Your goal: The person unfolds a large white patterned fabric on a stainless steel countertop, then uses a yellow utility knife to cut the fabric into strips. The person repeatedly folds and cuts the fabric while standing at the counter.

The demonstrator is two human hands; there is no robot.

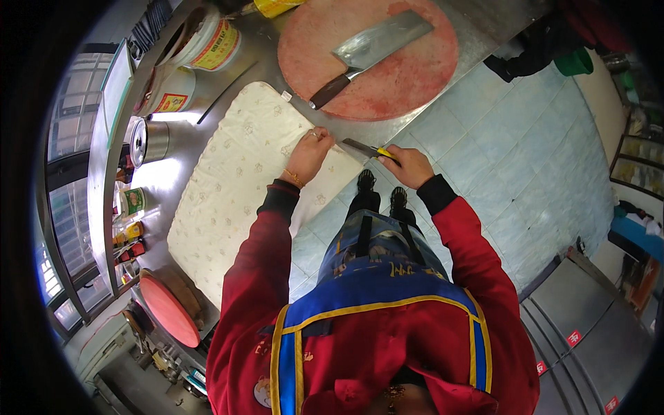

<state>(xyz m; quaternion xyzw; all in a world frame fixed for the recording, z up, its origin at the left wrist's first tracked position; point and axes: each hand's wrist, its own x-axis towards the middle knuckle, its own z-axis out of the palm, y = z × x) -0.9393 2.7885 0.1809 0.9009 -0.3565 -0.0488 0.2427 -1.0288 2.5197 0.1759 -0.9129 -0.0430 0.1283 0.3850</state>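
Note:
My right hand (412, 167) grips a utility knife (367, 149) with a black and yellow handle. Its long blade is out and points left, towards my other hand. With curled fingers, my left hand (310, 154) pinches the edge of a cream quilted pad (228, 171) printed with small figures. A ring and a gold bracelet are on that hand. The pad lies over the metal counter, one corner hanging past the front edge. A small white tag (286, 96) sticks out from its far side. Exactly what the left fingertips hold is hidden.
A cleaver (384, 40) rests on a round red chopping board (306, 57) beyond the pad. Plastic tubs (218, 44), a lidded steel pot (150, 141) and seasoning bottles (128, 234) line the counter's left side. Grey cabinets (581, 301) stand at lower right; blue floor tiles (508, 150) stretch rightward.

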